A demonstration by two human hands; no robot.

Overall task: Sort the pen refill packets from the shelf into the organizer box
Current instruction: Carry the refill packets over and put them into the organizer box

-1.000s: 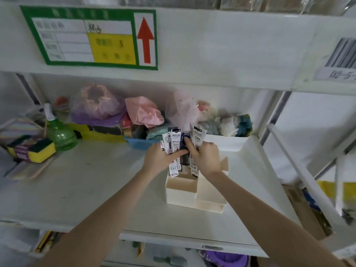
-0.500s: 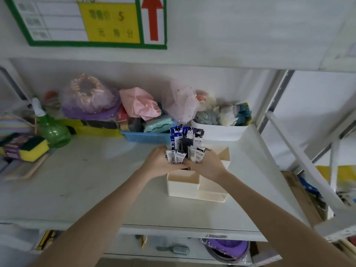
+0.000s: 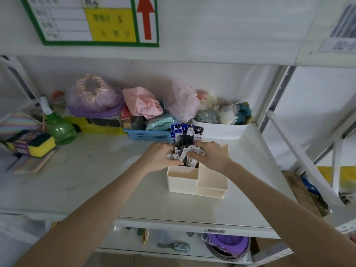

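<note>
A cream organizer box (image 3: 194, 182) with several compartments stands on the white shelf (image 3: 96, 180). A bunch of black, white and blue pen refill packets (image 3: 185, 139) stands upright in its back compartment. My left hand (image 3: 158, 158) and my right hand (image 3: 211, 156) close in on the bunch from either side, fingers curled around the lower packets just above the box rim. The packets' lower ends are hidden inside the box.
Behind the box sit a blue mesh basket (image 3: 150, 134) and a white bin (image 3: 223, 130) of soft items and bagged goods. A green spray bottle (image 3: 57, 126) and yellow sponges (image 3: 31, 144) lie left. A metal upright (image 3: 269, 105) stands right.
Both hands have lowered the packets from held up above the box down into its back compartment. The view has moved closer and tilted down.
</note>
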